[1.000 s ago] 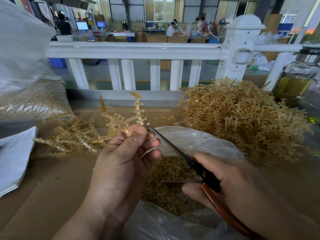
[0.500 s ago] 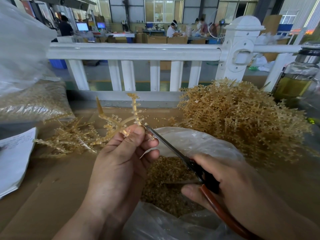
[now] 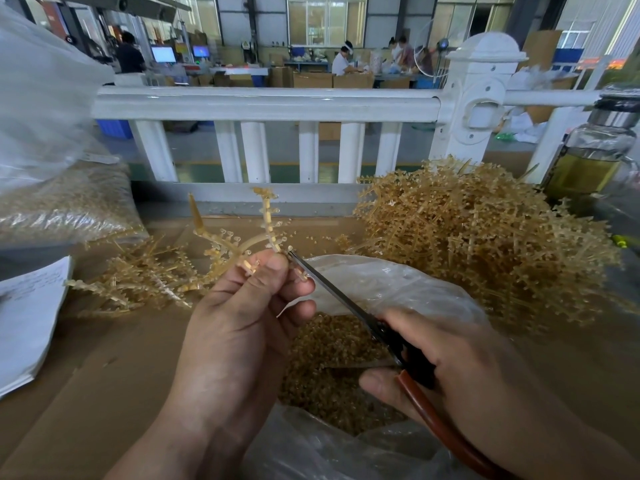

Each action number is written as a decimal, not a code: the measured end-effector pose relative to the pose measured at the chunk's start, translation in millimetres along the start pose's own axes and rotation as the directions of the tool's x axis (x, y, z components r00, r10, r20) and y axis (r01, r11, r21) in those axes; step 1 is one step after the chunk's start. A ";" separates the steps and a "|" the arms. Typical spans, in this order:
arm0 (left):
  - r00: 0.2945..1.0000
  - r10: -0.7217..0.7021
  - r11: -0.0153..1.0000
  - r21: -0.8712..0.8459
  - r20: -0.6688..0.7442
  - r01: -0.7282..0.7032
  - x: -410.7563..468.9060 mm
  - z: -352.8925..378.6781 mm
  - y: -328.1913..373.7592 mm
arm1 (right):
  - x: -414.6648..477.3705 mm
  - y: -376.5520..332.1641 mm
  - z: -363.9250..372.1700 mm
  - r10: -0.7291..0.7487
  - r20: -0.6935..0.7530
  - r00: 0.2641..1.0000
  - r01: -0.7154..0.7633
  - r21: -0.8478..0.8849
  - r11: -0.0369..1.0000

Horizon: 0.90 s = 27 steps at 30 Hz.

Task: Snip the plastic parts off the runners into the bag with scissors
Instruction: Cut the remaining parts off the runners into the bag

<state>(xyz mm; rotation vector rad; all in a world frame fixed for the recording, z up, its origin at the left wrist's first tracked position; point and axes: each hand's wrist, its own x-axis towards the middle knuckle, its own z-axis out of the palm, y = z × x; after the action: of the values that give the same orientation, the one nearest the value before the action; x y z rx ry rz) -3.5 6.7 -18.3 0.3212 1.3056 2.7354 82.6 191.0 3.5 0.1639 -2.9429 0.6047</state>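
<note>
My left hand (image 3: 239,317) pinches a branched amber plastic runner (image 3: 239,242) between thumb and fingers, holding it upright over the open clear bag (image 3: 391,289). My right hand (image 3: 460,372) grips scissors (image 3: 343,299) with black and red-brown handles. The blade tips touch the runner's right branch beside my left thumb. Inside the bag lies a heap of small amber cut parts (image 3: 332,362).
A big pile of uncut runners (image 3: 485,244) fills the right of the cardboard-covered table (image 3: 86,375); a smaller pile of runners (image 3: 138,282) lies left. A filled bag (image 3: 59,206) and papers (image 3: 27,317) sit far left, a glass jar (image 3: 595,150) far right, a white railing (image 3: 263,105) behind.
The runner has shifted slightly left and lower in my left hand, and the scissor tips have followed it along the right branch. Both hands stay over the bag.
</note>
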 end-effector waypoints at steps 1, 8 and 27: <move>1.000 0.004 1.000 0.001 -0.002 -0.004 0.0 0.0 0.0 | -0.1 -0.1 -0.2 0.001 0.001 1.000 -0.001 0.001 1.000; 1.000 0.013 1.000 0.007 0.010 -0.013 -1.5 0.6 1.5 | -0.1 0.0 -0.2 -0.013 -0.008 1.000 0.014 0.015 1.000; 0.999 0.039 0.999 0.016 0.001 -0.039 -5.2 4.2 6.1 | -1.2 0.3 0.6 -0.048 -0.024 0.999 0.050 0.088 0.995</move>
<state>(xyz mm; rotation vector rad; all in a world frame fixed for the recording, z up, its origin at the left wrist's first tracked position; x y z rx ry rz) 2.5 5.1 -11.8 0.3526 1.3351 2.7578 83.7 191.1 2.7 0.2363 -2.8831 0.7258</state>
